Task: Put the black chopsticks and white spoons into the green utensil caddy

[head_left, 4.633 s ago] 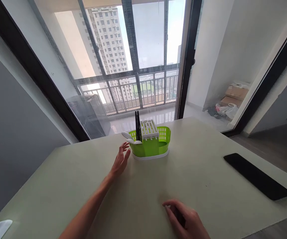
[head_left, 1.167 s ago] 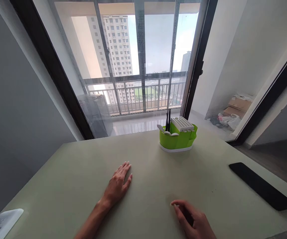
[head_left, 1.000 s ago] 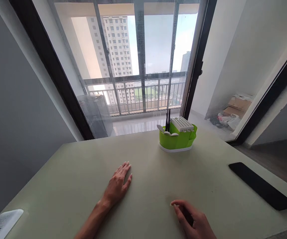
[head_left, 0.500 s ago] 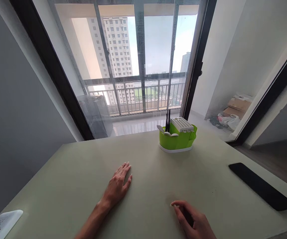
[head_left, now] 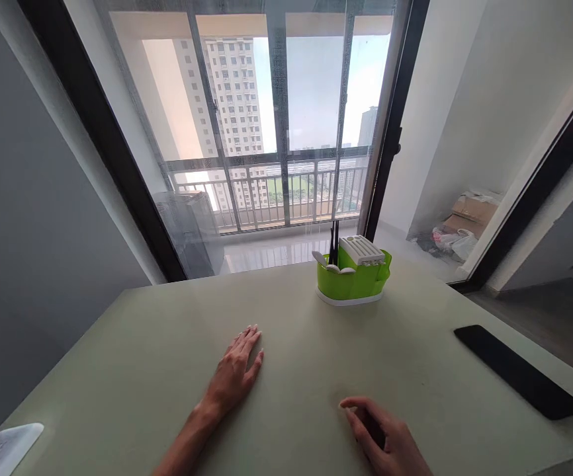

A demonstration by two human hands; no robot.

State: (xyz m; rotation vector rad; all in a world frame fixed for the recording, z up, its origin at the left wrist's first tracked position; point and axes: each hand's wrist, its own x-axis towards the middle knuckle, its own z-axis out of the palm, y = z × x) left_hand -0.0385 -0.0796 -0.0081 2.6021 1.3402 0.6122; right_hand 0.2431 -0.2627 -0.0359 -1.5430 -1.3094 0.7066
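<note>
My left hand (head_left: 234, 373) lies flat on the pale green table (head_left: 132, 370), palm down, fingers stretched forward and the thumb a little apart. Nothing is under it that I can see. To its right, near the front edge of the view, my right hand (head_left: 383, 433) is curled, with thumb and forefinger tips brought together low over the table. No object shows between those fingertips. Beyond both hands stands a green caddy with a white base (head_left: 351, 285). It holds white spoons (head_left: 333, 268), black chopstick-like sticks (head_left: 335, 241) and a white slotted top (head_left: 362, 250). Neither hand touches it.
A long black flat pad (head_left: 519, 371) lies near the table's right edge. At the lower left corner is part of a white object with dark slots (head_left: 11, 449). A glass door with a dark frame (head_left: 390, 152) stands behind the table; a cardboard box (head_left: 472, 217) and bags lie beyond it.
Both hands keep the same pose and place. The whole view has shifted very slightly; nothing was picked up or put down.
</note>
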